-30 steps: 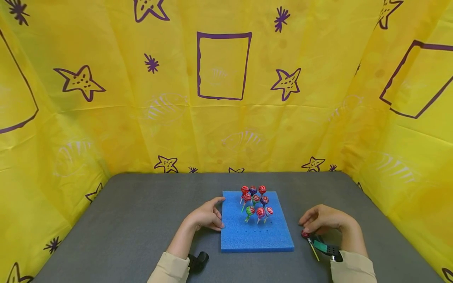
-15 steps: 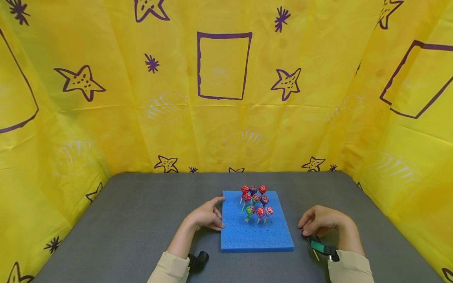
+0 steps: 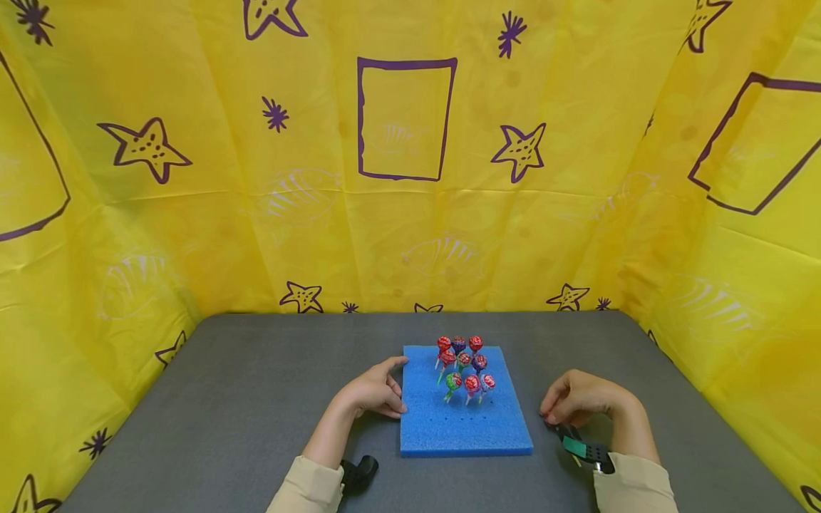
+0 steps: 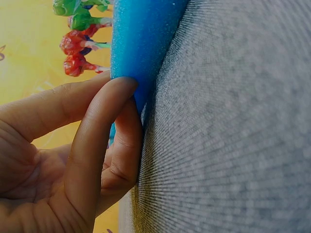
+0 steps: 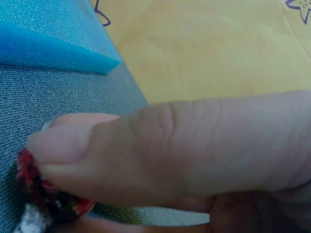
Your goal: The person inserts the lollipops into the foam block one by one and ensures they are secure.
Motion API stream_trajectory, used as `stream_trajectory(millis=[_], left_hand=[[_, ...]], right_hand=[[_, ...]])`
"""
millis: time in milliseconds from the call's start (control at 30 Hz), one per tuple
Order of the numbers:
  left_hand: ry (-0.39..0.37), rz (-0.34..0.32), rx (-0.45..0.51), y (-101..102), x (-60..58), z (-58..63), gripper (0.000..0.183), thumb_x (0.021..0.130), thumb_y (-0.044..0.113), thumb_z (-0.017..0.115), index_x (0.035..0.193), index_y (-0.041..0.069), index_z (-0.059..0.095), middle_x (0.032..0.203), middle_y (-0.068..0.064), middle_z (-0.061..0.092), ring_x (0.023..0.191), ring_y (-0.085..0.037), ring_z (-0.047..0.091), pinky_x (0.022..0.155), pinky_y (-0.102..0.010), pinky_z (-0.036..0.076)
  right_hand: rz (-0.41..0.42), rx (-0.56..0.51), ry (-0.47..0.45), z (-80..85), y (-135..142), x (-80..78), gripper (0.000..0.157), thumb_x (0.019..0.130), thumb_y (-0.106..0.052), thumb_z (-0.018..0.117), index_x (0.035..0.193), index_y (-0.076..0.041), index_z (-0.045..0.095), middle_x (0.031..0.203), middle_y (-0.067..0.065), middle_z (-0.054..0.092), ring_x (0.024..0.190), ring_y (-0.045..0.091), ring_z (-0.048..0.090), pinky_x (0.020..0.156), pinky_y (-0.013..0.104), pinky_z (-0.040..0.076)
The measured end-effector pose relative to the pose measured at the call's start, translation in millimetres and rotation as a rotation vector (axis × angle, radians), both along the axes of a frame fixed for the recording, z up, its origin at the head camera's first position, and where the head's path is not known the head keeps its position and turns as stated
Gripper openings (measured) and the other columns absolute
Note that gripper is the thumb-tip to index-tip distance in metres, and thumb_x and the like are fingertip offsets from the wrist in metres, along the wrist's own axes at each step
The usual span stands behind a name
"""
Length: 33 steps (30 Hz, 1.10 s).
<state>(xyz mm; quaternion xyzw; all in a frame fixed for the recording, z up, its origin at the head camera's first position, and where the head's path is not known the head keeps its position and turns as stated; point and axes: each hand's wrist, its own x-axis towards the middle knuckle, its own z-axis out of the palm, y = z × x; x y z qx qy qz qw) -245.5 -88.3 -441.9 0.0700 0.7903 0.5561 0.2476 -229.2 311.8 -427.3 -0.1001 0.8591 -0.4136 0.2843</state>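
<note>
My left hand (image 3: 372,392) rests against the left edge of a blue foam board (image 3: 466,433), index finger near the far corner and thumb lower along the side. In the left wrist view the thumb (image 4: 99,131) lies against the foam's side. Several wrapped lollipops (image 3: 472,385) stand upright by their sticks in the board's back and middle. To the right of the board, my right hand (image 3: 586,397) pinches a dark red lollipop (image 5: 63,206) by its head, low over the table. Its stick is mostly hidden behind the wrist camera mount.
A row of small holes (image 3: 462,419) runs across the board's front part. A dark grey cloth-covered table (image 3: 269,399) lies beneath. A yellow curtain (image 3: 398,235) with purple starfish closes off the back and sides. Black camera mounts (image 3: 360,472) sit at the wrists.
My right hand has shifted slightly left over the lollipop's head, which it now pinches. Less of the stick shows. The left hand and the board have stayed still.
</note>
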Motion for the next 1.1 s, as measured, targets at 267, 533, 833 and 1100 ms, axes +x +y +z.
stream_trajectory(millis=[267,533,833,1100], left_hand=[[0.005,0.000,0.000,-0.7,0.3,0.3,0.092,0.075,-0.015,0.071,0.153,0.009,0.030,0.087,-0.009,0.051,0.066,-0.017,0.060,0.060,-0.030,0.063],[0.004,-0.003,0.004,0.2,-0.7,-1.0,0.092,0.075,-0.015,0.071,0.153,0.009,0.030,0.088,-0.009,0.052,0.066,-0.017,0.060,0.060,-0.029,0.063],[0.006,-0.001,0.003,-0.3,-0.7,-0.2,0.091,0.075,-0.015,0.071,0.153,0.009,0.030,0.086,-0.009,0.052,0.066,-0.017,0.060,0.060,-0.029,0.063],[0.001,0.000,0.000,0.1,0.1,0.4,0.091,0.076,-0.015,0.071,0.153,0.009,0.030,0.087,-0.009,0.052,0.067,-0.017,0.060,0.061,-0.030,0.063]], right_hand=[[0.016,-0.053,0.025,-0.6,-0.8,-4.0,0.022,0.082,-0.012,0.075,0.098,0.002,0.074,0.086,0.001,0.074,0.076,0.013,0.064,0.069,0.030,0.061],[0.008,-0.098,0.091,-0.5,-0.4,-5.6,0.026,0.084,-0.014,0.074,0.103,0.003,0.073,0.094,0.007,0.074,0.079,0.014,0.065,0.072,0.030,0.062],[-0.004,-0.141,0.203,1.4,2.4,-8.4,0.032,0.086,-0.016,0.072,0.110,0.005,0.070,0.104,0.017,0.074,0.084,0.012,0.068,0.073,0.028,0.061],[-0.020,-0.209,0.233,4.0,1.7,-10.7,0.041,0.086,-0.015,0.072,0.118,0.010,0.065,0.112,0.028,0.069,0.088,0.012,0.070,0.078,0.028,0.062]])
